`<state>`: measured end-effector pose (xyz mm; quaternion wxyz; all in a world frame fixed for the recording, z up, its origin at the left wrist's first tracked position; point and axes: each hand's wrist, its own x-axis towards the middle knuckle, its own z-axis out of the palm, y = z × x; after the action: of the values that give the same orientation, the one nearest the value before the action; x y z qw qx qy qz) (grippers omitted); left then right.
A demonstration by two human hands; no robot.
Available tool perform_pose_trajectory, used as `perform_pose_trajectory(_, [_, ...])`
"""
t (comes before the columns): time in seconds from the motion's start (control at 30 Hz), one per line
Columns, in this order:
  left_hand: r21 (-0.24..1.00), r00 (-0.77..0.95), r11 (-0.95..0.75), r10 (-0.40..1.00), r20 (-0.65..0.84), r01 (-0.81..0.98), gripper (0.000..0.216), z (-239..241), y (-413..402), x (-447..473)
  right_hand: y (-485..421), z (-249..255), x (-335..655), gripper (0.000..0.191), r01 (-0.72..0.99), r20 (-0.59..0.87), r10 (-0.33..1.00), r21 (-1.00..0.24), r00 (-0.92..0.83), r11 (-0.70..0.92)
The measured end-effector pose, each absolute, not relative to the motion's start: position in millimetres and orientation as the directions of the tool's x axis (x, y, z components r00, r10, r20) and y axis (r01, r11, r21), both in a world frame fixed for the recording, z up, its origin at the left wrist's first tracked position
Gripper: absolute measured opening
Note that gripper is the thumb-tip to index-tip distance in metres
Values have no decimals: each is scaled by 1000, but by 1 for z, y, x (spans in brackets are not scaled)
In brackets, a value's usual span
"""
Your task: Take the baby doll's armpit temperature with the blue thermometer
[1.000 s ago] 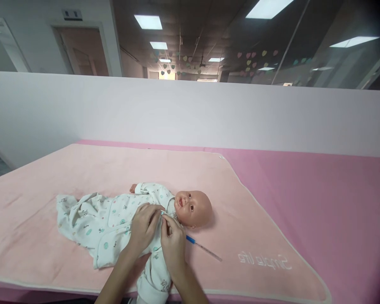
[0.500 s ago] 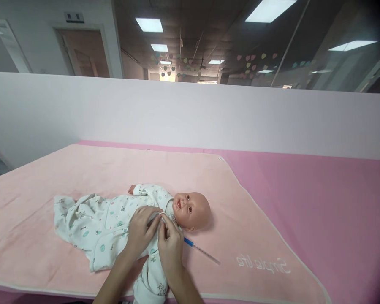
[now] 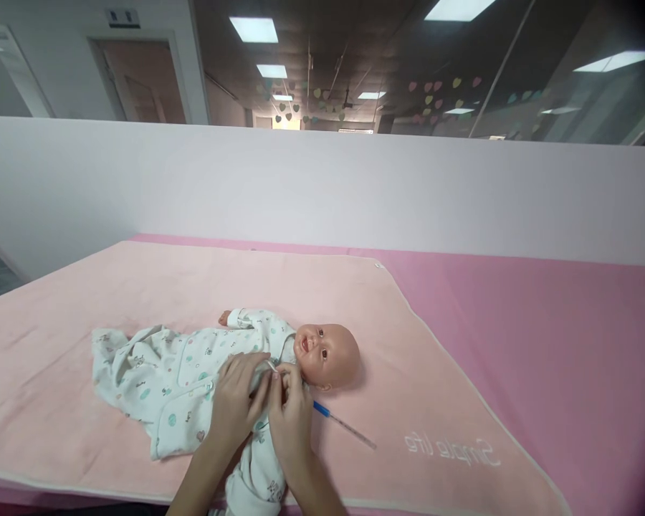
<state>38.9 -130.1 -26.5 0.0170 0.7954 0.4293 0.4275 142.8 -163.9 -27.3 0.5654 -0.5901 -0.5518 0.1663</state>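
Note:
A bald baby doll (image 3: 330, 355) lies on its back, head to the right, dressed in a white printed baby romper (image 3: 180, 419). My left hand (image 3: 237, 394) rests on the doll's chest, fingers bent and closed on the romper's front. Close beside it, my right hand (image 3: 291, 412) pinches a narrow white strip of the romper near the neck; whether that is a tie or an edge I cannot tell. The fingers partly hide the cloth. Just right of my right hand lies a thin glass thermometer (image 3: 349, 428) with a blue end.
A peach blanket (image 3: 435, 387) with stitched lettering covers much of a pink padded surface (image 3: 580, 344). Behind it runs a low white wall (image 3: 322, 190), with glass above. A door (image 3: 142, 82) stands at the back left.
My fingertips have drawn slightly apart, and more of the white strip shows between them. The view has tilted down slightly. The doll and thermometer lie as before.

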Motion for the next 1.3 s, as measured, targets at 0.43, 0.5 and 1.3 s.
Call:
perform_pose_trajectory(0.43, [431, 117, -515, 731, 672, 741, 15, -23, -139, 5, -166, -28, 145, 13, 406, 418, 842, -873, 341, 269])
perform_pose_trajectory(0.5, [425, 119, -532, 714, 690, 732, 13, -20, -140, 3, -166, -28, 145, 13, 409, 419, 841, -872, 342, 268])
perform_pose_trajectory(1.3, [418, 331, -575, 786, 523, 703, 20, -4, -142, -11, -165, -28, 137, 27, 791, 635, 770, -443, -56, 423])
